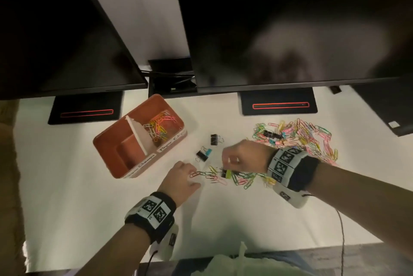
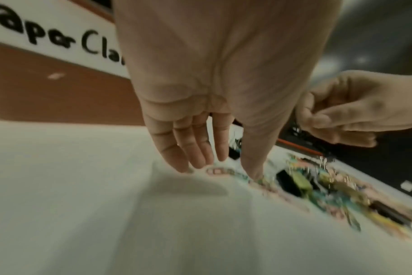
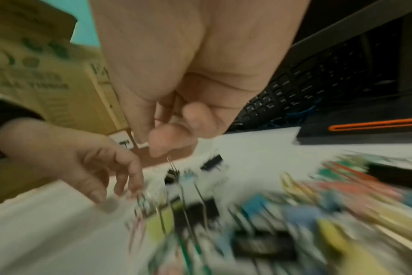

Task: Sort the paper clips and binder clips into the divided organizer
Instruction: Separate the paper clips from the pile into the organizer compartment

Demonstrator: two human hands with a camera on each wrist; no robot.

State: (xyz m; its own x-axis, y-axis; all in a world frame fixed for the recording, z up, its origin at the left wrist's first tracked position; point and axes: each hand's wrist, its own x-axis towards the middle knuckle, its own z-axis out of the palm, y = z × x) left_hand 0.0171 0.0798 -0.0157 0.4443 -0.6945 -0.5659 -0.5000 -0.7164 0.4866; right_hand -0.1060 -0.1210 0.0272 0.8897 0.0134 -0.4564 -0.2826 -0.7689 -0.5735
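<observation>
Two dark monitors hang over a white desk, their black stands behind the work. A keyboard shows in the right wrist view only.

On the desk's left sits the terracotta divided organizer, turned at an angle. Its far compartment holds a tangle of coloured paper clips; the near one looks empty, though its floor is partly hidden by the wall. Hand-lettered labels run along its front, readable only in part.

To the right lies the big loose pile of paper clips with a black binder clip among them, the pile's near edge hidden behind the right wrist band. A thinner trail of clips runs leftward in front of both hands.

The right hand is curled, finger and thumb pinching the wire handle of a yellow-green binder clip low over the trail; motion blur makes the grip hard to read closely. The left hand is open, fingers straight and angled down, tips touching the desk and a pink paper clip at the trail's end.

Between hands and organizer lie a black binder clip and a black and blue pair of binder clips.
</observation>
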